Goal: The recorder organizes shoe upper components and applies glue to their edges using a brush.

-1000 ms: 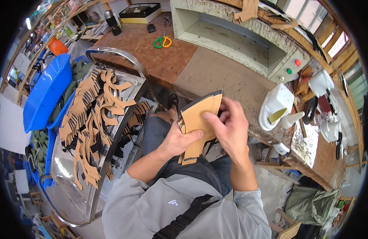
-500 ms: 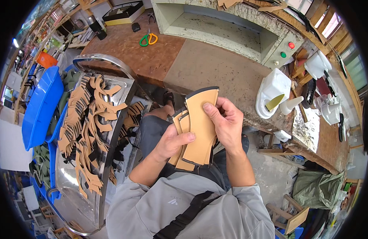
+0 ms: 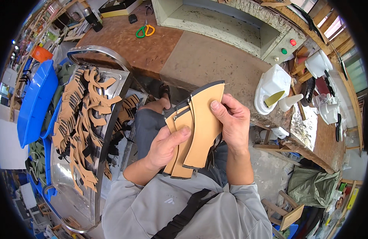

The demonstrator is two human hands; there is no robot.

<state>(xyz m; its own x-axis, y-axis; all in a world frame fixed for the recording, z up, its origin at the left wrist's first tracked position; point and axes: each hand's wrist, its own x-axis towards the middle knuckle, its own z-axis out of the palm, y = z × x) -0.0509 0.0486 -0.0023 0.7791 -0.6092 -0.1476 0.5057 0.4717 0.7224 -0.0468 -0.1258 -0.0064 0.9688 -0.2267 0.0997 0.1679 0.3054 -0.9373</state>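
Several curved tan pieces (image 3: 206, 123), which look like leather shoe parts with dark edges, overlap like a fan above my lap. My left hand (image 3: 167, 148) grips the stack from its left side, thumb lying across the tan faces. On the right, my right hand (image 3: 235, 121) pinches the front piece, thumb on top and fingers behind. The fingers under the stack are hidden. More curved tan pieces (image 3: 85, 119) lie heaped on a metal cart (image 3: 70, 181) to my left.
A brown workbench (image 3: 211, 59) runs ahead, with green-and-orange scissors (image 3: 145, 31) on it. White containers (image 3: 272, 89) stand at right, near a grey box with red and green buttons (image 3: 288, 47). Blue tubs (image 3: 38, 103) flank the cart. A wooden stool (image 3: 289, 215) is at lower right.
The held tan pieces are spread wider, showing more of those at the left. My right hand has shifted slightly right with the front piece, and my left hand slightly left.
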